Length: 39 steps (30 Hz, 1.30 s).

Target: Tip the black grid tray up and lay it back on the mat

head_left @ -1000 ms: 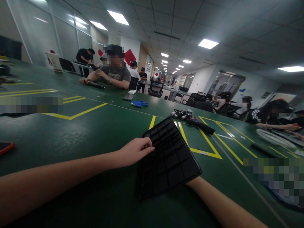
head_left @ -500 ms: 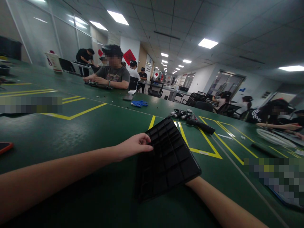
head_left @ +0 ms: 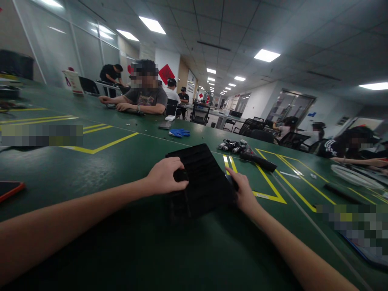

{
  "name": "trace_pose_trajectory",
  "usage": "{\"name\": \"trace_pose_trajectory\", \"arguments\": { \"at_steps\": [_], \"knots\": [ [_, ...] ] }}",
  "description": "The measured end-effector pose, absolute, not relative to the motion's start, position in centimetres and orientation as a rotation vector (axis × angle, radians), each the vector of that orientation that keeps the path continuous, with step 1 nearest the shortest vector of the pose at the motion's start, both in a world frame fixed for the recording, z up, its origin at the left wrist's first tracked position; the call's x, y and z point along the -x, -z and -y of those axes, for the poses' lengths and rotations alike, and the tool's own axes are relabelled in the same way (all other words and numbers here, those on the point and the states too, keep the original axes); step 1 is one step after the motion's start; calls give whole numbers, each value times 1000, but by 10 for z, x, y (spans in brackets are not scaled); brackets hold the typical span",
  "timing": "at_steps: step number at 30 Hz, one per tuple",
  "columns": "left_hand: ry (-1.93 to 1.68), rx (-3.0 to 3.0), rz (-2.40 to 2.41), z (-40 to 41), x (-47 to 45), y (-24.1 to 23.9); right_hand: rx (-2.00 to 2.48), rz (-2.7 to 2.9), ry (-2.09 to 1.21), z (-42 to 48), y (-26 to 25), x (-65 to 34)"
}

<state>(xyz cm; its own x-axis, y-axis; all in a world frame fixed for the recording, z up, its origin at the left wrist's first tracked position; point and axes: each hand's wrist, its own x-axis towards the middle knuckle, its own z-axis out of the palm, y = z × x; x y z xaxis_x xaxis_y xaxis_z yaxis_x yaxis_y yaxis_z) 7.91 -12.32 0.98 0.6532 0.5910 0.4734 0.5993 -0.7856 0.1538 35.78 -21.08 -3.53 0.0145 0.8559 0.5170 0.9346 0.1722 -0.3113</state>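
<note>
A black compartment tray [head_left: 209, 182] is held up above the green table, tilted, its grid blurred and dark now. My left hand [head_left: 166, 176] is closed at the tray's left edge, thumb and fingers curled around a dark part of it. On the opposite side, my right hand [head_left: 245, 192] grips the tray's right edge, its thumb pointing up along the rim. The far fingers of both hands are partly hidden.
Beyond the tray lie a blue glove [head_left: 179, 133] and a cluster of black cabled parts [head_left: 233, 146] beside a black tube [head_left: 262, 162]. An orange-edged phone [head_left: 11, 190] is at left. Yellow tape [head_left: 271, 198] marks the table. A person [head_left: 145, 91] sits across.
The tray has tipped and shifted slightly left, its compartments now less visible. My right hand has come from beneath it to its right edge. My left hand has moved slightly left and opened wider around its edge.
</note>
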Motion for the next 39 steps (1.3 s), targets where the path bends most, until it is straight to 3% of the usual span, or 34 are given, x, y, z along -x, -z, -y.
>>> {"name": "trace_pose_trajectory", "arguments": {
  "at_steps": [7, 14, 19, 22, 26, 31, 35, 39],
  "knots": [
    [563, 2449, 1703, 48, -51, -10, 2301, 1586, 247, 201, 32, -427],
    [359, 2368, 1991, 25, -30, -8, 2408, 1632, 384, 204, 41, -425],
    [806, 2312, 1633, 45, -40, -10, 2214, 1647, 672, 210, 39, -398],
    [1039, 2683, 1262, 77, -61, 1, 1999, 1828, 632, 215, 37, -365],
    [746, 3255, 739, 117, -91, 21, 1739, 2165, 363, 225, 33, -318],
    [647, 3337, 673, 121, -99, 27, 1633, 2300, -20, 232, 28, -300],
    [697, 3259, 617, 133, -93, 14, 1633, 2179, -14, 236, 24, -300],
    [509, 3368, 242, 186, -90, 10, 1430, 2125, 140, 261, 18, -277]
  ]
}}
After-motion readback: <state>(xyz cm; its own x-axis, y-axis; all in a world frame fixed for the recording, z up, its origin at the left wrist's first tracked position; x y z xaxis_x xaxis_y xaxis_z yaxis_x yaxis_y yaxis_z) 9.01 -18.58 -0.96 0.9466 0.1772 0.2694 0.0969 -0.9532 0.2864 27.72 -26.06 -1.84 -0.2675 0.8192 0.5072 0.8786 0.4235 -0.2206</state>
